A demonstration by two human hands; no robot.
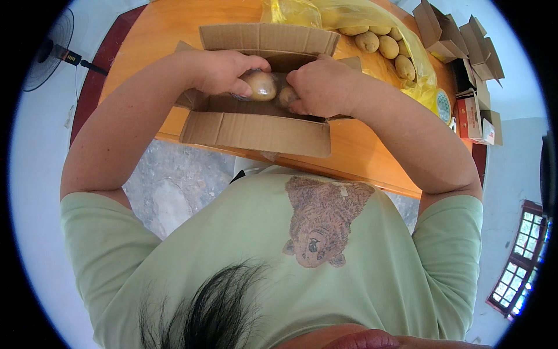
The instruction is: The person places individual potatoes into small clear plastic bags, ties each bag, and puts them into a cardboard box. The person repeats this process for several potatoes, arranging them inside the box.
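An open cardboard box (255, 133) with its flaps spread stands on the wooden table before me. My left hand (224, 74) reaches into it from the left, thumb and fingers around a potato (263, 88) in clear, shiny plastic wrap. From the right, my right hand (324, 89) is inside the box too, its fingers curled around a second wrapped potato (286, 96), partly hidden by the fingers. The two potatoes are side by side, close together. Both hands and the front flap hide part of the box's floor.
Several loose potatoes (388, 46) lie in and beside a yellow plastic bag (423, 83) at the table's back right. A tape roll (443, 107) stands at the right edge. More open cardboard boxes (440, 32) are beyond it. A fan (50, 50) stands left of the wooden table (148, 39).
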